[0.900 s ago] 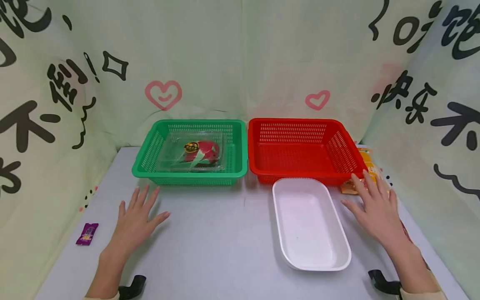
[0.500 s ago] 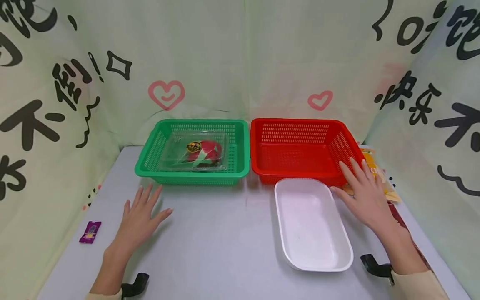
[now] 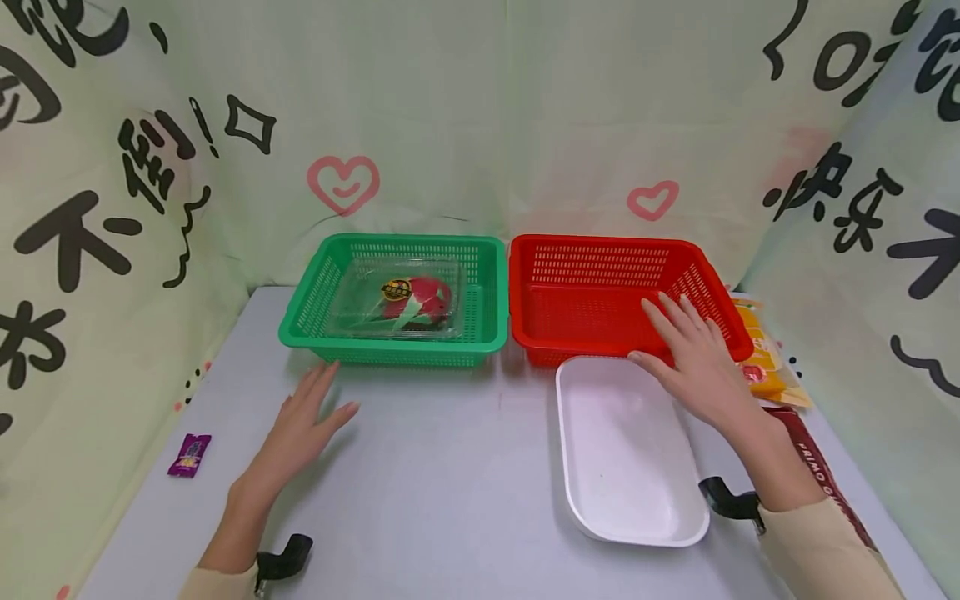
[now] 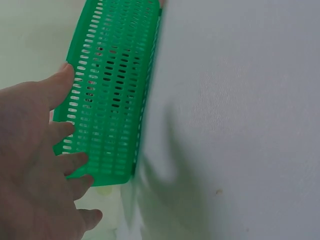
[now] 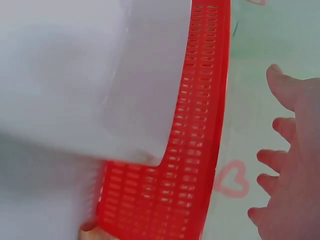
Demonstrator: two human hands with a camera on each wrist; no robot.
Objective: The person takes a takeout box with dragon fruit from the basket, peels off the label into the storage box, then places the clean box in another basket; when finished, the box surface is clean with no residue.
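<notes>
1. From my end, I saw the left hand point(image 3: 300, 433) above the table point(image 3: 450, 475), fingers extended, thumb apart, gripping nothing.
2. Nearest it was the green basket point(image 3: 397, 355), standing just beyond its fingertips. On my left wrist feed the thumb overlapped the basket's rim; I could not tell whether they touched.
3. I had the right hand point(image 3: 701, 371) with its fingers spread and its grasp unfilled, over the far right corner of the white tray point(image 3: 630, 467). From the head its fingers overlapped the red basket point(image 3: 585, 300); my right wrist feed showed a gap between them and its rim.
4. The white tray lay lengthwise in front of the red basket, its far end right by the front wall.
5. The two baskets stood side by side, green on the left. A clear plastic box point(image 3: 356, 312) with a red item point(image 3: 433, 298) inside sat in the green one.
6. A yellow packet point(image 3: 768, 367) and a dark red packet point(image 3: 817, 467) lay along the right side, and a small purple packet point(image 3: 190, 456) at the left.
</notes>
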